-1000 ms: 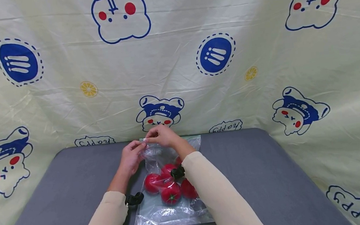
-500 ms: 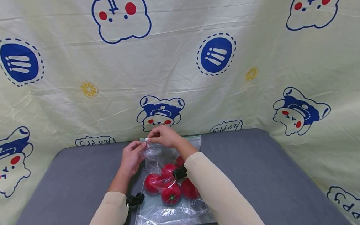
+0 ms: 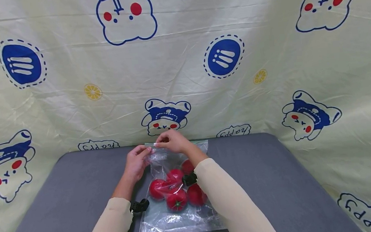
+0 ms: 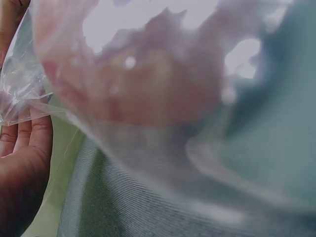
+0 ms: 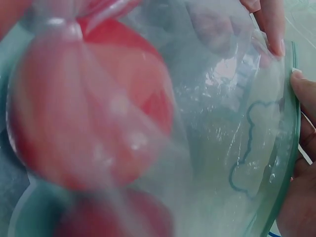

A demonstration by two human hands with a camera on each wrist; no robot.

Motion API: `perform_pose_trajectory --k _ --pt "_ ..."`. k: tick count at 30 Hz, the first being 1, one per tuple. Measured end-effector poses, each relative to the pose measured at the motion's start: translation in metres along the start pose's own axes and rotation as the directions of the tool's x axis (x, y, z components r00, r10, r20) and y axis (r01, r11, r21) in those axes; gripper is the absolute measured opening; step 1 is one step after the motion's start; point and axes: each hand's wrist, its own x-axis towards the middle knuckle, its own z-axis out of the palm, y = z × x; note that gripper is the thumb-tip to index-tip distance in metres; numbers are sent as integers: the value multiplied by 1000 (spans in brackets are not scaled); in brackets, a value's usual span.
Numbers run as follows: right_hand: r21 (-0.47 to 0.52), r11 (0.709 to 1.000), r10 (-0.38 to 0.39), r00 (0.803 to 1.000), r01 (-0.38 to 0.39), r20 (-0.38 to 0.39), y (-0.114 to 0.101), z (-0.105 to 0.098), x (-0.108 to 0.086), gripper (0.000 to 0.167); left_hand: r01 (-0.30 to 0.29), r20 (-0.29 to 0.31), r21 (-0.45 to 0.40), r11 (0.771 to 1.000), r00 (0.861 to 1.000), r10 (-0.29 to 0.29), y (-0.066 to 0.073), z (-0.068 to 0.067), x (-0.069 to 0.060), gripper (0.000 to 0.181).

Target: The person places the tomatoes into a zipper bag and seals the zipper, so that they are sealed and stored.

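A clear zip bag (image 3: 168, 222) lies on the table with several red tomatoes (image 3: 176, 200) inside. At the top left corner of the bag, my left hand (image 3: 135, 164) pinches the edge between thumb and fingers. My right hand (image 3: 174, 142), just to its right, pinches a small white slider (image 3: 155, 144) on the top edge. In the right wrist view, the greenish zip strip (image 5: 289, 182) runs beside the right thumb (image 5: 307, 94), and a large tomato (image 5: 98, 118) shows through the plastic. Blurred plastic fills much of the left wrist view, next to the left hand (image 4: 24, 182).
The grey table (image 3: 80, 199) extends on both sides of the bag. Behind it hangs a pale curtain (image 3: 181, 64) with cartoon prints. A black wrist camera (image 3: 139, 206) is on the left wrist, another (image 3: 189, 179) on the right, partly covering the tomatoes.
My right hand has slid slightly right along the bag's top edge with the white slider, away from the left hand. The left hand stays at the corner; the tomatoes have not visibly moved.
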Motion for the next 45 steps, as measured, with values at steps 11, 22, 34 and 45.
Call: perform_pose_trajectory --k 11,22,34,45 --pt "-15 1000 9 1000 -9 0 7 -2 -3 15 -7 -8 5 1000 1000 7 -2 -3 1 8" --pt "-28 1000 -5 1000 4 -17 17 -5 -6 15 3 -15 26 1000 1000 -3 -1 -6 0 4" --pt "-49 999 -4 1000 2 -25 25 -13 -12 15 -10 -10 56 998 1000 11 -2 -6 2 5" --pt "-66 998 -14 999 12 -35 33 -18 -18 15 -6 -15 90 996 1000 8 -1 -5 2 7"
